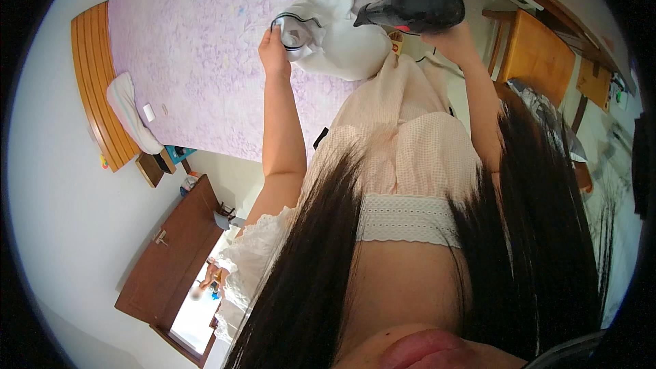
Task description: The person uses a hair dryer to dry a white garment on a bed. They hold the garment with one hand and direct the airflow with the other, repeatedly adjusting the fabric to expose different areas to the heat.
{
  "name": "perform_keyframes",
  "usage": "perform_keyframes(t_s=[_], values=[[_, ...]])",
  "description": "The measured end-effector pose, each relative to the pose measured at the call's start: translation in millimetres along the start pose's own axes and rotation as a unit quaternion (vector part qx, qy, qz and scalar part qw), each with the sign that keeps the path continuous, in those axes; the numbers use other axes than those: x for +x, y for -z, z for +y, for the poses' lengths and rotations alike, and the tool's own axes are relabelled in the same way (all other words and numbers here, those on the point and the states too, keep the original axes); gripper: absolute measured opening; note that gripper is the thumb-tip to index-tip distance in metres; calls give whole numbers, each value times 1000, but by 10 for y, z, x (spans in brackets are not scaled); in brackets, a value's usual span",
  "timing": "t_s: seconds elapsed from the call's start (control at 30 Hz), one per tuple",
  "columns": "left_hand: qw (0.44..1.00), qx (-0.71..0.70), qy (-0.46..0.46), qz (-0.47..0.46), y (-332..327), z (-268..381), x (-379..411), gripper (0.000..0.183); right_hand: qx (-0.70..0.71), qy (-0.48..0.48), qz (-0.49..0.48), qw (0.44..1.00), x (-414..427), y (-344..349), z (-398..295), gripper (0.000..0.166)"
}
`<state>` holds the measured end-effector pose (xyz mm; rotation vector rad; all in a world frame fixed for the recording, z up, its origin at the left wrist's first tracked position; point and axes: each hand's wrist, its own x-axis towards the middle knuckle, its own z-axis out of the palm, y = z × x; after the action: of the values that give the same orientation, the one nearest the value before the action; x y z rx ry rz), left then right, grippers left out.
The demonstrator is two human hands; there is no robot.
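Observation:
A white cloth garment with dark-striped trim (pixel 348 51) lies across the edge of a bed with a purple patterned sheet (pixel 205 51). My left hand (pixel 275 54) grips the garment's trimmed opening between thumb and fingers. On the other side, my right hand (pixel 453 46) is closed around a black hair dryer (pixel 423 7), mostly around its handle, which is largely hidden. The dryer's narrow nozzle points left, above and close to the garment, without visible contact. Whether the dryer is running cannot be told.
A wooden headboard (pixel 97 87) and a pale pillow (pixel 128 113) are at the far left. To the right stand a wooden chair (pixel 540 56) and a wooden desk. A dark cord runs near my right wrist. Beyond an open brown door (pixel 171 251), a person is partly visible.

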<state>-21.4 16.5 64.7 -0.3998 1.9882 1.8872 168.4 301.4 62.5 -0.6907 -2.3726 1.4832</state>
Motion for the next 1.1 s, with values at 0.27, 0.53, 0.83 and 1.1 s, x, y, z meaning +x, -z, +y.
perform_keyframes(t_s=[0.27, 0.53, 0.83, 1.1], values=[[967, 240, -79, 44, 271, -652, 240, 26, -20, -76, -42, 996, -48, -93, -60, 14], [926, 372, 0, 61, 536, -909, 254, 25, -1, -121, -110, 987, -29, -167, -106, 18], [954, 296, -13, 51, 591, -1120, 278, 18, 87, -136, -128, 979, -25, -197, -114, 13], [963, -168, 197, -76, 384, -838, 189, 19, 175, -242, -215, 930, -38, -69, -236, 19]])
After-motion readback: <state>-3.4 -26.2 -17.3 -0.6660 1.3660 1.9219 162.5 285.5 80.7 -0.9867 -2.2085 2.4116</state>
